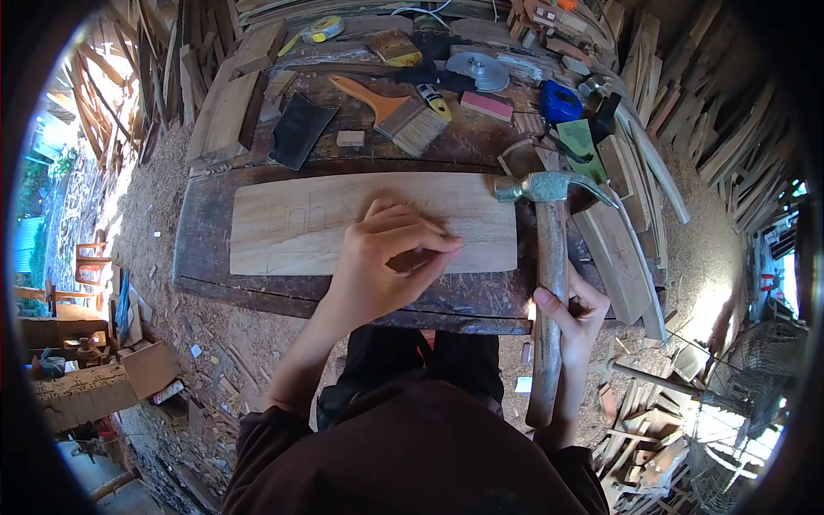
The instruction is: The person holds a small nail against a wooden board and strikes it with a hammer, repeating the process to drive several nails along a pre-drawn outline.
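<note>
A pale wooden board (283, 215) with faint pencil-like marks lies flat along the front of the workbench. My left hand (386, 257) rests over the board's right half, thumb and fingertips pinched together; whatever they hold, if anything, is too small to make out. My right hand (577, 313) is wrapped round the wooden handle of a claw hammer (550, 249) at the board's right end. The hammer's metal head is at the far end of the handle, with the face by the board's right edge and the claw to the right.
Behind the board lie a wide paintbrush (412, 124), a dark flat piece (302, 130), a small wood block (350, 138), a utility knife (434, 101), a metal disc (478, 70) and a blue tape measure (561, 101). Wood strips (614, 253) crowd the bench's right side.
</note>
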Available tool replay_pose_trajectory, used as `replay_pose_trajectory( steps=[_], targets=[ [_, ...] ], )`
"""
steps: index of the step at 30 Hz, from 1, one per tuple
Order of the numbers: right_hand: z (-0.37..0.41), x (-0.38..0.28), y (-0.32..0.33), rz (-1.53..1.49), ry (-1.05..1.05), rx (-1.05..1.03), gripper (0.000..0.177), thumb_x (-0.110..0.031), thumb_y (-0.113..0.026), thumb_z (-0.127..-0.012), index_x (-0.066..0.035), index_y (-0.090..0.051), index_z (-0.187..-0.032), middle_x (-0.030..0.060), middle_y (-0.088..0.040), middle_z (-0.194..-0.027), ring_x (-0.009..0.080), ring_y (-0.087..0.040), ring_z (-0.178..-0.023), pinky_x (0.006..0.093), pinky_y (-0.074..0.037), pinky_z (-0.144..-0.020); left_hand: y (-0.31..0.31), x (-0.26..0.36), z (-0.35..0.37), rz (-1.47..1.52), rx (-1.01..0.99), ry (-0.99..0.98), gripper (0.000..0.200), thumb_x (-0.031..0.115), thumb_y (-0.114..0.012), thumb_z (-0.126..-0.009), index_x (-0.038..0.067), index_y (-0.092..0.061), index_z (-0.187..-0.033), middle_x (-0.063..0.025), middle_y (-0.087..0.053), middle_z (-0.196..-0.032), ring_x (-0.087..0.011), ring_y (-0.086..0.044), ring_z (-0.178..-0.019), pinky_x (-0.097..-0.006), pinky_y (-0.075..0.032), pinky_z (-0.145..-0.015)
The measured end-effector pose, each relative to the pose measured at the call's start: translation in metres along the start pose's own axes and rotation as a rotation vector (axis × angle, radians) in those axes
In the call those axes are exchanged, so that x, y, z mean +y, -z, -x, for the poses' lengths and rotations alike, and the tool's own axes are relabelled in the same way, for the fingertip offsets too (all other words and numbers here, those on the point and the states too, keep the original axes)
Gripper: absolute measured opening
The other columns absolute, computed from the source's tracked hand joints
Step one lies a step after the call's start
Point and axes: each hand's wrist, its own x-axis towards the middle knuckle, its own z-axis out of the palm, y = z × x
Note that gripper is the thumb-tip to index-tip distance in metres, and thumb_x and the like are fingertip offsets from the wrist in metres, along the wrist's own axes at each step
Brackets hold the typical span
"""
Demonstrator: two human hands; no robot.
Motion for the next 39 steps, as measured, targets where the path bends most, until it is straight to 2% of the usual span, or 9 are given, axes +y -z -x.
replay_pose_trajectory(
  steps=[18, 21, 24, 25, 28, 30, 32, 35, 39],
  targets=[
    [0.001, -0.001, 0.0, 0.003, 0.002, 0.004, 0.056, 0.004, -0.076, -0.077, 0.006, -0.058, -0.13, 0.0068, -0.069, -0.104, 0.0083, -0.06, -0.088, 0.0227, -0.046, -0.081, 0.001, 0.0, -0.001, -0.029, -0.024, -0.043, 0.01, 0.002, -0.08, -0.074, 0.007, -0.071, -0.077, -0.0035, -0.073, -0.079, -0.0156, -0.068, -0.074, -0.0343, -0.043, -0.084],
    [0.004, -0.005, 0.002, 0.038, 0.012, 0.0, 0.057, 0.003, -0.076, -0.076, 0.006, -0.057, -0.13, 0.007, -0.071, -0.098, 0.009, -0.062, -0.083, 0.0226, -0.047, -0.077, 0.0, 0.001, 0.0, -0.034, -0.025, -0.049, 0.012, 0.003, -0.081, -0.073, 0.007, -0.071, -0.077, -0.0027, -0.072, -0.079, -0.0155, -0.067, -0.074, -0.0341, -0.043, -0.085],
    [0.013, -0.02, 0.01, 0.282, 0.052, -0.026, 0.06, -0.002, -0.08, -0.071, 0.007, -0.06, -0.127, 0.0107, -0.073, -0.083, 0.0128, -0.066, -0.07, 0.0244, -0.05, -0.068, 0.0, 0.001, -0.002, -0.055, -0.03, -0.068, 0.014, 0.004, -0.082, -0.072, 0.008, -0.07, -0.078, -0.0015, -0.071, -0.081, -0.0153, -0.065, -0.073, -0.0317, -0.044, -0.083],
    [0.017, -0.029, 0.012, 0.287, 0.055, -0.031, 0.06, -0.002, -0.08, -0.071, 0.007, -0.06, -0.127, 0.0107, -0.073, -0.083, 0.0128, -0.066, -0.07, 0.0244, -0.05, -0.068, 0.0, 0.002, -0.002, -0.055, -0.022, -0.067, 0.014, 0.004, -0.082, -0.072, 0.008, -0.07, -0.078, -0.0015, -0.071, -0.081, -0.0153, -0.065, -0.073, -0.0317, -0.044, -0.083],
    [0.026, -0.063, 0.016, 0.578, 0.365, -0.037, 0.061, -0.009, -0.083, -0.066, 0.009, -0.063, -0.121, 0.0216, -0.072, -0.088, 0.0234, -0.073, -0.082, 0.031, -0.056, -0.073, -0.001, 0.007, 0.0, 0.017, 0.001, 0.054, 0.017, 0.005, -0.083, -0.072, 0.008, -0.069, -0.082, -0.001, -0.07, -0.084, -0.0159, -0.063, -0.07, -0.0301, -0.047, -0.077],
    [0.034, -0.072, 0.017, 0.633, 0.427, -0.059, 0.061, -0.009, -0.082, -0.066, 0.009, -0.062, -0.121, 0.0218, -0.072, -0.089, 0.0245, -0.073, -0.083, 0.0316, -0.056, -0.073, -0.001, 0.007, 0.002, 0.039, -0.013, 0.182, 0.02, 0.007, -0.083, -0.071, 0.008, -0.069, -0.085, -0.0013, -0.069, -0.086, -0.0166, -0.062, -0.072, -0.0303, -0.049, -0.071],
    [0.034, -0.077, 0.014, 0.706, 0.534, -0.111, 0.062, -0.008, -0.081, -0.067, 0.007, -0.062, -0.124, 0.0217, -0.071, -0.089, 0.0272, -0.072, -0.079, 0.0337, -0.056, -0.071, -0.001, 0.006, 0.002, -0.01, 0.003, 0.136, 0.023, 0.007, -0.083, -0.071, 0.007, -0.066, -0.087, -0.0014, -0.069, -0.085, -0.0174, -0.062, -0.075, -0.0309, -0.05, -0.07],
    [0.031, -0.084, 0.008, 0.751, 0.371, -0.285, 0.059, -0.01, -0.083, -0.065, 0.008, -0.064, -0.118, 0.0225, -0.071, -0.093, 0.0244, -0.071, -0.078, 0.0315, -0.054, -0.073, 0.001, 0.004, 0.004, -0.016, 0.001, 0.12, 0.031, 0.008, -0.083, -0.072, 0.007, -0.059, -0.091, -0.0013, -0.068, -0.084, -0.0191, -0.063, -0.079, -0.0315, -0.051, -0.069],
    [0.032, -0.097, 0.009, 0.743, 0.434, -0.239, 0.06, -0.009, -0.082, -0.066, 0.007, -0.063, -0.12, 0.0232, -0.071, -0.095, 0.027, -0.072, -0.078, 0.0332, -0.056, -0.072, 0.0, 0.002, 0.004, -0.015, -0.01, 0.062, 0.04, 0.007, -0.082, -0.073, 0.008, -0.048, -0.095, -0.0012, -0.07, -0.083, -0.0209, -0.063, -0.082, -0.0317, -0.051, -0.07]
  ],
)
